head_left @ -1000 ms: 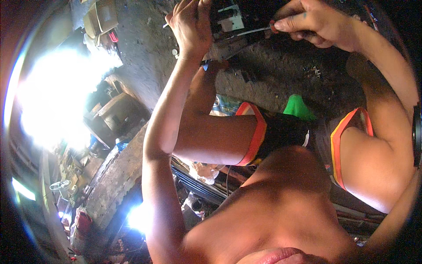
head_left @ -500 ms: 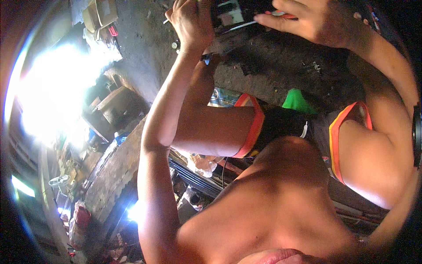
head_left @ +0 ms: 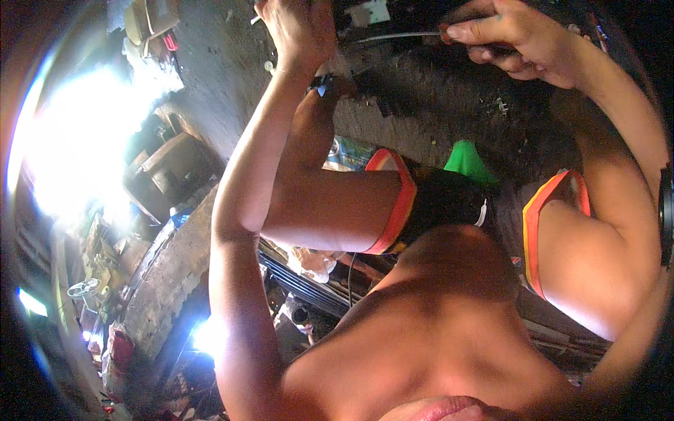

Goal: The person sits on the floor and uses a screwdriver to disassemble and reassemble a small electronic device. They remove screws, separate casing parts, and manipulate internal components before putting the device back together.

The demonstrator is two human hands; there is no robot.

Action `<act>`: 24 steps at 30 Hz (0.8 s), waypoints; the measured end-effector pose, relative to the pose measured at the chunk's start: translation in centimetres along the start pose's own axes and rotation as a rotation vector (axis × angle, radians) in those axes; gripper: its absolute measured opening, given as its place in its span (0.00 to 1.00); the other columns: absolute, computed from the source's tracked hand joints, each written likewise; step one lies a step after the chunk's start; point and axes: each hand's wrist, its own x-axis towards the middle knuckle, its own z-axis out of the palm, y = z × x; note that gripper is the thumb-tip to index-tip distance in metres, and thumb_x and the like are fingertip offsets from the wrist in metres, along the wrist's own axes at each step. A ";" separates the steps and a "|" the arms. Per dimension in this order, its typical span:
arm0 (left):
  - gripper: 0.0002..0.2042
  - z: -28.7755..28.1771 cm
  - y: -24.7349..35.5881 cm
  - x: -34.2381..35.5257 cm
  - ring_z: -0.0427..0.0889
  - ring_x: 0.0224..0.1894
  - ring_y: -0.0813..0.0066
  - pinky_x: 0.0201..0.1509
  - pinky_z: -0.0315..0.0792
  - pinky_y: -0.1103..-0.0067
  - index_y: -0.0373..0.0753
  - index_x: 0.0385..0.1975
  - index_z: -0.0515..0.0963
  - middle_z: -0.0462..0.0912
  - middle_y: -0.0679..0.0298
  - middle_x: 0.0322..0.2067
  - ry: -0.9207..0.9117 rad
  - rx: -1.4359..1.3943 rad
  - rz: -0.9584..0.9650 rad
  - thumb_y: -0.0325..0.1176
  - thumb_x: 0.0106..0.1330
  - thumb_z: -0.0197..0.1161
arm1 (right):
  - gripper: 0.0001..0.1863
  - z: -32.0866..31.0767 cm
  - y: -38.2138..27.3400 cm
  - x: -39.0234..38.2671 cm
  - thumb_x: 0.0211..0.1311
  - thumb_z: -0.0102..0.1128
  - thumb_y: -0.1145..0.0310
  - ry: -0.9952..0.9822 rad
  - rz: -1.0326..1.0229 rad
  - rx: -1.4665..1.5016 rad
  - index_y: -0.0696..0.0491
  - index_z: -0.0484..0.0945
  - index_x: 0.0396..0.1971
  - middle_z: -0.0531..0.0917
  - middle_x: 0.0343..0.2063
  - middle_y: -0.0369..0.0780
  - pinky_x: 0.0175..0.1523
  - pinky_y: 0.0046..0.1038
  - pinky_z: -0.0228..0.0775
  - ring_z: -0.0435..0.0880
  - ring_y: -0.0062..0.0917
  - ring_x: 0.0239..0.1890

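At the top edge, my left hand (head_left: pixel 300 31) is curled, its fingertips partly cut off by the frame. A short pale stick end (head_left: pixel 255 20) pokes out beside it; what the fingers grip is hidden. My right hand (head_left: pixel 523 42), at the upper right, is closed around the reddish end of a thin metal rod (head_left: pixel 397 36), which looks like a screwdriver. The rod points left, nearly level, toward a dark object with a pale patch (head_left: pixel 371 12) between my hands. This object is too dark to name.
I squat with bent knees over dark, dirty ground (head_left: pixel 421 105). A green cloth-like piece (head_left: pixel 467 163) lies in front of my shorts (head_left: pixel 439 203). To the left are a glaring light (head_left: pixel 91 147), brown boxes (head_left: pixel 175 168) and a curved worn edge (head_left: pixel 165 259). Ribbed dark metal (head_left: pixel 298 281) lies beside me.
My right hand has turned and its fingers have curled in more tightly. The rod has shifted right and up and lies more level. My left hand has moved slightly left.
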 end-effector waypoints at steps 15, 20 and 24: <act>0.23 0.0 0.6 1.0 0.78 0.36 0.40 0.46 0.69 0.55 0.31 0.34 0.79 0.80 0.44 0.31 0.058 0.028 -0.192 0.49 0.78 0.52 | 0.18 -0.3 2.4 1.6 0.62 0.65 0.68 0.709 -1.342 -2.029 0.47 0.86 0.53 0.71 0.20 0.30 0.25 0.23 0.63 0.75 0.17 0.20; 0.22 -0.6 -1.1 1.8 0.80 0.39 0.43 0.46 0.71 0.56 0.34 0.36 0.79 0.81 0.48 0.33 -0.077 0.002 0.089 0.50 0.78 0.50 | 0.21 -0.3 0.0 0.0 0.60 0.67 0.70 0.637 -1.249 -1.977 0.46 0.84 0.56 0.76 0.27 0.35 0.33 0.26 0.66 0.78 0.23 0.29; 0.24 -3.6 -0.9 2.5 0.84 0.38 0.55 0.44 0.74 0.61 0.34 0.41 0.81 0.84 0.49 0.34 -0.334 -0.261 -0.276 0.53 0.77 0.51 | 0.27 -2.4 2.5 -1.0 0.61 0.67 0.75 0.461 -0.920 -1.536 0.48 0.79 0.62 0.83 0.37 0.40 0.42 0.29 0.78 0.85 0.32 0.35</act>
